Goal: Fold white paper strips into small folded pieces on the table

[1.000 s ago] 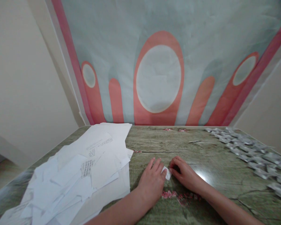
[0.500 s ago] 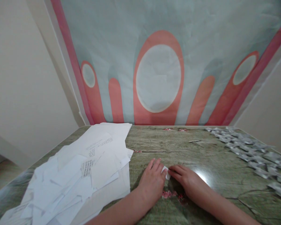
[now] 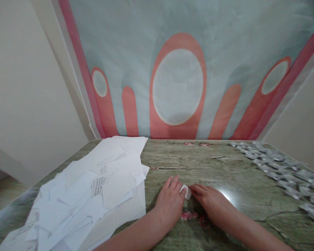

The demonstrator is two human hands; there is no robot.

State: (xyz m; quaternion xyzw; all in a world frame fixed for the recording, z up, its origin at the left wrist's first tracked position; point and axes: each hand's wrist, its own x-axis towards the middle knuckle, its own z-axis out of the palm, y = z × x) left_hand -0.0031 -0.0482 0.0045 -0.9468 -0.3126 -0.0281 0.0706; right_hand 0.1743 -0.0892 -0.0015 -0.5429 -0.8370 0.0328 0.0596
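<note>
Small folded paper piece (image 3: 185, 191), white, flat on the table (image 3: 225, 167) just front of centre, wedged between both hands. Left hand (image 3: 170, 202) palm down, fingers stretched out and loose, thumb side touching the piece's left edge. Right hand (image 3: 210, 202) also palm down, fingertips laid against the piece's right edge. Neither fist clenched; pinching or merely pressing down: cannot tell, thumbs hidden. Both forearms coming in from the bottom edge. Pink speckled patch (image 3: 193, 216) on the tabletop just below the hands. To the left, near the left hand, messy pile of white sheets (image 3: 102, 184), some with printed text, overlapping, reaching the table's left edge. Far right, well apart, scattered small folded pieces (image 3: 282, 167), greyish-white, blurred. Behind the table, wall hanging (image 3: 178, 87), pale blue with red arches and white ovals.
</note>
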